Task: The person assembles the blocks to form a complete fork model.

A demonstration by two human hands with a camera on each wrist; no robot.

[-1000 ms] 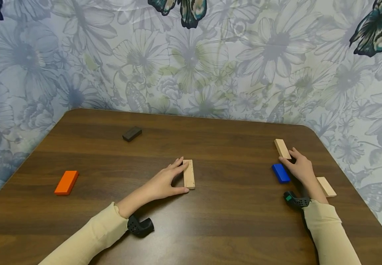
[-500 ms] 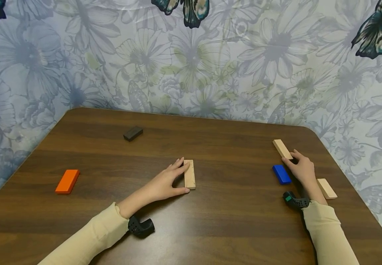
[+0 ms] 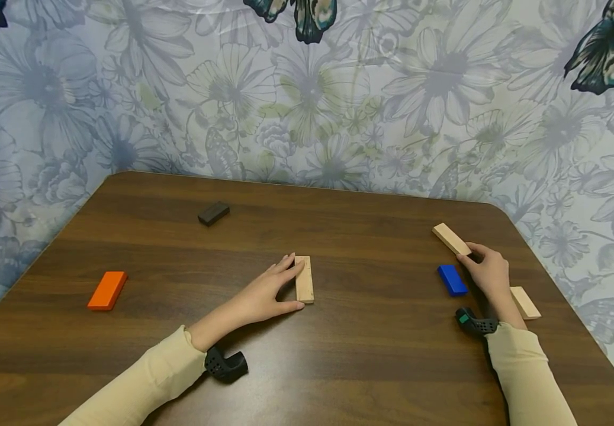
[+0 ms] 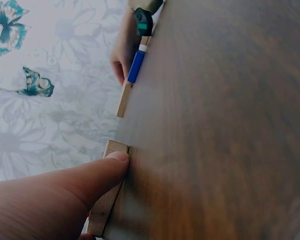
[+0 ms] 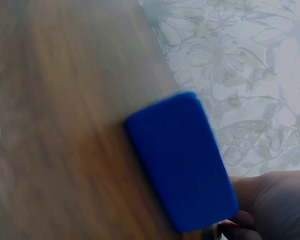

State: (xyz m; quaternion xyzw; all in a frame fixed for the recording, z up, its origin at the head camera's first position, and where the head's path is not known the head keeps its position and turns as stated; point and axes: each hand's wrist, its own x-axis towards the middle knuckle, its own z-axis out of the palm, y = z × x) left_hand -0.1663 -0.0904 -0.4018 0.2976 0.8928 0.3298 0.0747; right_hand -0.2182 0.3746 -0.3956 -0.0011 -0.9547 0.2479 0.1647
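In the head view my left hand (image 3: 266,290) spans a plain wooden block (image 3: 305,281) lying flat near the table's middle, thumb at its near end and fingers at its far end. The left wrist view shows the thumb (image 4: 102,172) pressed on the end of that block. At the right my right hand (image 3: 488,272) pinches the near end of another plain wooden block (image 3: 450,238), which points away to the far left. Just below this block lies a blue block (image 3: 452,280), which in the right wrist view hides much of the fingers.
A third plain wooden block (image 3: 525,303) lies beside the right wrist, partly behind it. An orange block (image 3: 106,290) lies at the left and a dark block (image 3: 214,213) farther back. The brown table (image 3: 338,367) ends at a flower-patterned wall (image 3: 333,106).
The wooden block in my right hand has turned, its far end swinging to the left. The right fingers have shifted slightly with it. My left hand and its block stay where they were.
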